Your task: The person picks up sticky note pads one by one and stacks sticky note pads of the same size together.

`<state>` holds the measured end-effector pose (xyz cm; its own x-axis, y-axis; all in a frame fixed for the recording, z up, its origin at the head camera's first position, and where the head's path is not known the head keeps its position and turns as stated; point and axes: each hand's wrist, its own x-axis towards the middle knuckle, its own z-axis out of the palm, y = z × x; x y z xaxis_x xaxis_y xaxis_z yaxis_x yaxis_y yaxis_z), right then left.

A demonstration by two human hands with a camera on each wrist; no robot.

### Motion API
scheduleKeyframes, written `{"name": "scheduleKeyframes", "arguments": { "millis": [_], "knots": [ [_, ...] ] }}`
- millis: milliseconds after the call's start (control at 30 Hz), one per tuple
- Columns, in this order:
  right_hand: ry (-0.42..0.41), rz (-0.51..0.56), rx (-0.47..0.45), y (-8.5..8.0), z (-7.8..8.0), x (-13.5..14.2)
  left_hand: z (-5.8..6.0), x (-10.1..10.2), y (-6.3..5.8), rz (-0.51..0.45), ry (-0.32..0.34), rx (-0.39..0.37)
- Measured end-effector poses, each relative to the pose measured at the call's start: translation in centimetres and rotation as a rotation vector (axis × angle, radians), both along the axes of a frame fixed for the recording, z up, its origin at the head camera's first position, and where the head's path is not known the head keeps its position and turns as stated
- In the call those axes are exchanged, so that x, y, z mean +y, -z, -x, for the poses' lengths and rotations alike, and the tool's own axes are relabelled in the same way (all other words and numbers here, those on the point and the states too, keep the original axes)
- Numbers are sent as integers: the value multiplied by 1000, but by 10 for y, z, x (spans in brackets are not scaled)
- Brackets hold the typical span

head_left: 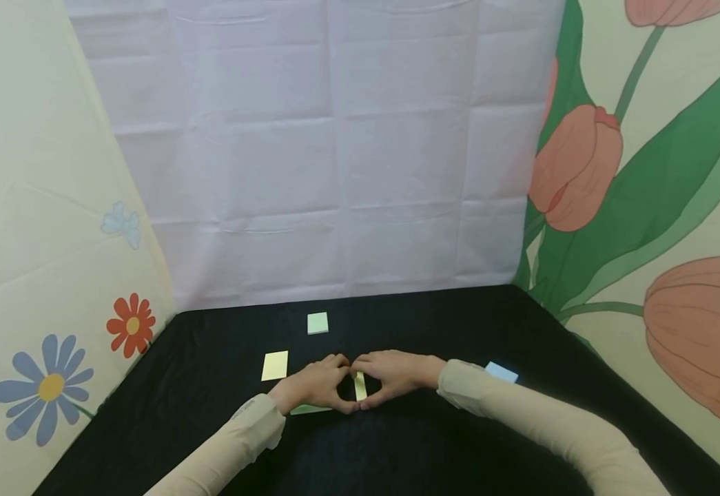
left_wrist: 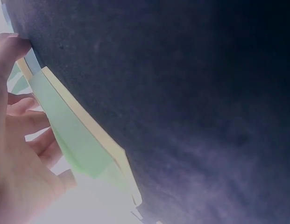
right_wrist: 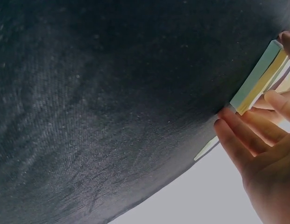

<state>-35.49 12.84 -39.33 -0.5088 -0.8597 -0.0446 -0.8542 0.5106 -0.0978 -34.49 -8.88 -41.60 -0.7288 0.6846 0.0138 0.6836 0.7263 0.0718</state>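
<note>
In the head view my left hand point(head_left: 319, 382) and right hand point(head_left: 399, 374) meet mid-table, fingers at the far side and thumbs at the near side. Between them is a narrow yellow sticky note pad point(head_left: 360, 387), held at its two ends by curled fingers and thumbs. The right wrist view shows a pale teal layer under the yellow pad point(right_wrist: 262, 86), close to the black cloth. Partly hidden under my left hand lies a green sticky note pad point(head_left: 310, 409); the left wrist view shows this green pad point(left_wrist: 72, 123) large, with a cream edge.
A yellow note pad point(head_left: 275, 366) lies left of the hands, and a pale green one point(head_left: 317, 323) farther back. Beside the right sleeve point(head_left: 508, 399) is a blue pad point(head_left: 501, 372), partly covered. Black cloth point(head_left: 409, 441) covers the table; a white sheet point(head_left: 335, 172) hangs behind.
</note>
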Motion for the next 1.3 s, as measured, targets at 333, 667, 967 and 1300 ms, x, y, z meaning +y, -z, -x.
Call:
{"name": "scheduleKeyframes", "arguments": {
  "millis": [333, 667, 967, 1300],
  "knots": [
    [-23, 28, 35, 0, -3, 2, -2, -1, -3, 15, 16, -7],
    [13, 32, 47, -2, -4, 2, -3, -3, -4, 30, 40, 10],
    [23, 35, 82, -1, -5, 3, 0, -8, -2, 24, 50, 15],
    [33, 62, 114, 2, -4, 6, 0, -13, -3, 6, 38, -23]
  ]
}}
